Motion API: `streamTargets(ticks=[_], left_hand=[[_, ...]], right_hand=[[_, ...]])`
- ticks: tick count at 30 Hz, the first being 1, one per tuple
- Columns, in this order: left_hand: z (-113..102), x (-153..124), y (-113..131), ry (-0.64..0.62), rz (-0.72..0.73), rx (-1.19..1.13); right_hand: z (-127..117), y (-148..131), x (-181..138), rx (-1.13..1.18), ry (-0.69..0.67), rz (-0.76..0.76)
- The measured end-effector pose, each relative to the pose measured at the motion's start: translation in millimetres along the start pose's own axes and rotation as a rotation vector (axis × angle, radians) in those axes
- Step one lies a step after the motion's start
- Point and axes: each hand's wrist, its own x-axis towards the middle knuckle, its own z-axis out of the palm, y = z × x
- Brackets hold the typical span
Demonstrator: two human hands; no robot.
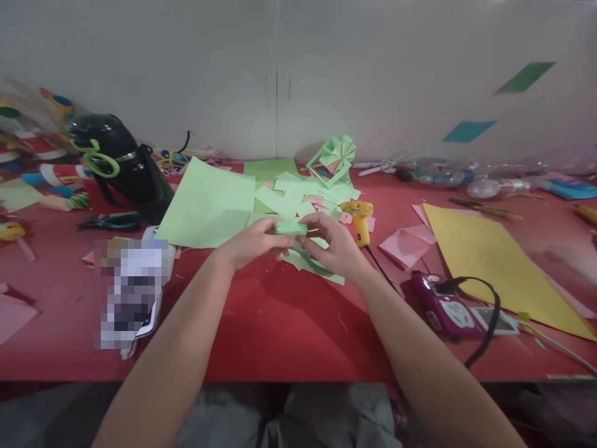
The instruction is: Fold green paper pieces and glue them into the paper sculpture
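A small stack of light green paper [291,228] is held between both hands, just above the red table. My left hand [254,241] grips its left end, thumb on the near side. At the right end, the bent fingers and thumb of my right hand [333,246] close on the same stack. Beneath and behind the hands lie light green paper scraps [291,198], with small pink bits among them. A green sheet [209,202] rests to the left of the scraps. A folded green paper piece [338,155] stands behind them.
Right of my hands are a yellow glue gun [359,218], folded pink paper [408,244], a purple power strip [448,308] and a yellow sheet [494,267]. On the left are a phone [135,292], pliers [112,221] and a black bottle [124,165]. Plastic bottles [499,186] lie at the back right.
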Motion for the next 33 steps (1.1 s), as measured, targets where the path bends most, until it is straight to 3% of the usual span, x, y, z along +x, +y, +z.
streamTargets(ticks=[4, 11, 16, 23, 33], left_hand=[[-3, 7, -6, 0.136, 0.196, 0.206], [0, 23, -20, 0.351, 0.260, 0.401], [-7, 32, -24, 0.455, 0.350, 0.451], [-12, 47, -37, 0.385, 0.307, 0.471], [-11, 45, -38, 0.376, 0.320, 0.580]], right_hand=[[1, 13, 2, 0.055, 0.037, 0.133], [5, 27, 8, -0.163, -0.060, 0.226], [9, 33, 18, -0.298, 0.045, 0.211], [10, 49, 22, -0.406, -0.057, 0.331], [12, 44, 21, -0.331, 0.021, 0.221]])
